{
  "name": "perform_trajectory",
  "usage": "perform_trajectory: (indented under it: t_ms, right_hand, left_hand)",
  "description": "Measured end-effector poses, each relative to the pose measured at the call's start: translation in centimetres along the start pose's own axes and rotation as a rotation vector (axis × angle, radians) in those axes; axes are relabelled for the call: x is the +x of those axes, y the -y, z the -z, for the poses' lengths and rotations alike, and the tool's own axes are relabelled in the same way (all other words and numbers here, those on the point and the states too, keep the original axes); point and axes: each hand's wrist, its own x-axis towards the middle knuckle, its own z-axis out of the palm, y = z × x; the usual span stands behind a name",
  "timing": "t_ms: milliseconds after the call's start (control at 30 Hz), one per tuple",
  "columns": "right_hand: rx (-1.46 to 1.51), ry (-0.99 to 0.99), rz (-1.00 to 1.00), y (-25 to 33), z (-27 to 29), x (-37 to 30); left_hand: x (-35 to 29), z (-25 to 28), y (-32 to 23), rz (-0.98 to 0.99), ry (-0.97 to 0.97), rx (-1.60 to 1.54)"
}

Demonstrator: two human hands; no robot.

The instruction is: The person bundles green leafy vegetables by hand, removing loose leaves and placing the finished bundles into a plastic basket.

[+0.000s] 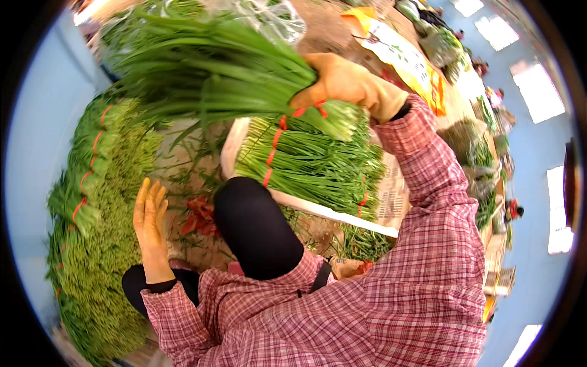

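My right hand (351, 85), in a tan glove, grips a bundle of garlic chives (214, 70) near its pale cut ends. A red tie circles that bundle, and its long leaves, blurred by motion, fan out to the left. Beneath it, a white foam box (330, 215) holds more tied chives (306, 165), with red ties around them. My left hand (150, 214), gloved too, is raised with its fingers stretched out and holds nothing. It is nearest to a tall stack of tied chive bundles (104, 244) on the left, cut ends facing me.
Loose green trimmings and a crumpled red plastic piece (200, 217) lie on the floor. My bent knee (254, 226) touches the near side of the box. A yellow and white sack (397, 52) lies beyond, with bagged greens (468, 144) along the right. A blue wall (43, 140) bounds the left.
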Motion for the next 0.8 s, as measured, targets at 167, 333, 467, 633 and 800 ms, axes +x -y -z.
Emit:
perform_trajectory:
  t_ms: [167, 333, 467, 633, 800]
  right_hand:
    - [-0.306, -0.38, -0.161, -11.7, 6.4, -4.5]
    - [-0.943, -0.364, -0.418, -23.5, 6.7, -8.0]
    - [-0.997, -0.362, -0.534, -39.9, 5.6, -11.8]
    - [-1.156, -0.317, -0.582, -46.2, 5.1, -11.9]
    - [-1.129, -0.369, -0.363, -57.5, 4.8, -15.0]
  left_hand:
    - [4.5, -7.3, 3.3, 0.002, 0.157, 0.278]
    - [8.7, -12.8, 6.3, -0.052, 0.328, 0.706]
    - [9.8, -14.3, 7.9, -0.114, 0.385, 0.714]
    - [8.9, -14.3, 6.7, -0.057, 0.302, 0.649]
    - [9.1, -14.0, 7.9, -0.086, 0.218, 0.711]
